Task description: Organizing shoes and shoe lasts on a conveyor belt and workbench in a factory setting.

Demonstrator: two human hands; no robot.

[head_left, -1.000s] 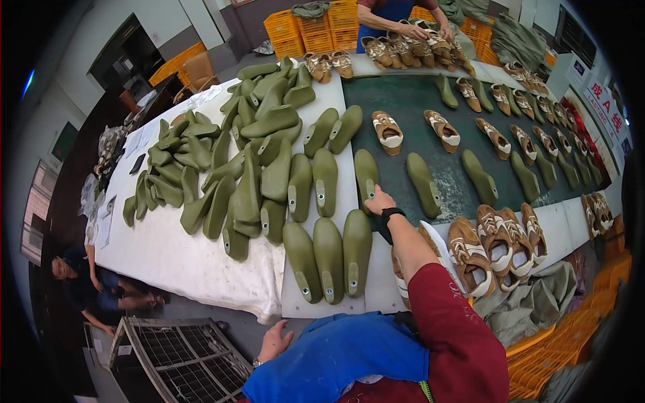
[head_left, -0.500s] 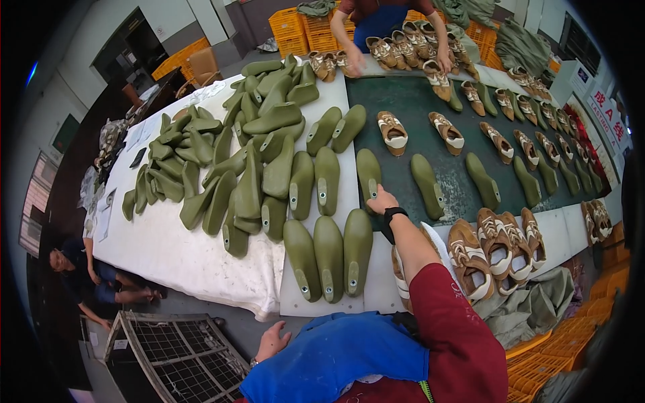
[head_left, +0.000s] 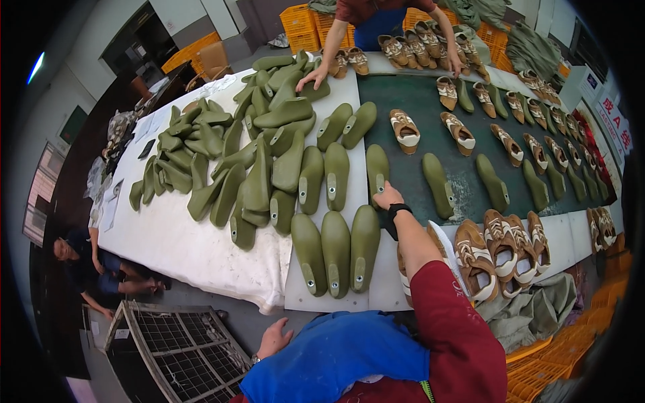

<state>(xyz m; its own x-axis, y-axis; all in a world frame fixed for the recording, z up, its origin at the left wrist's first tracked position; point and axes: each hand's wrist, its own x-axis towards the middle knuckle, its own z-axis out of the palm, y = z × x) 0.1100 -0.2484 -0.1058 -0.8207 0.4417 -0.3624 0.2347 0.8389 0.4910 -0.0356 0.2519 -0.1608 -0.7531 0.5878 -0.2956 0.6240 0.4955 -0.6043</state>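
Observation:
My right hand [head_left: 388,197], in a red sleeve with a black wristband, reaches over the table's near edge. Its fingers curl on the heel end of an olive-green shoe last [head_left: 377,166] that lies at the edge of the dark green mat [head_left: 463,185]. Just to the left of that arm, three more green lasts [head_left: 336,252] lie side by side on a white board. My left hand [head_left: 273,336] hangs low beside my blue apron [head_left: 336,363], fingers apart and holding nothing.
A big heap of green lasts [head_left: 228,148] covers the white cloth. Tan shoes [head_left: 500,250] stand by my right elbow and in rows on the mat. A co-worker's hand [head_left: 310,77] leans on the far end. A wire cage [head_left: 181,349] and a seated person [head_left: 87,269] are lower left; orange crates [head_left: 537,376] sit lower right.
My right hand stays at the same last. The co-worker at the far end has leaned in and put a hand on the lasts there.

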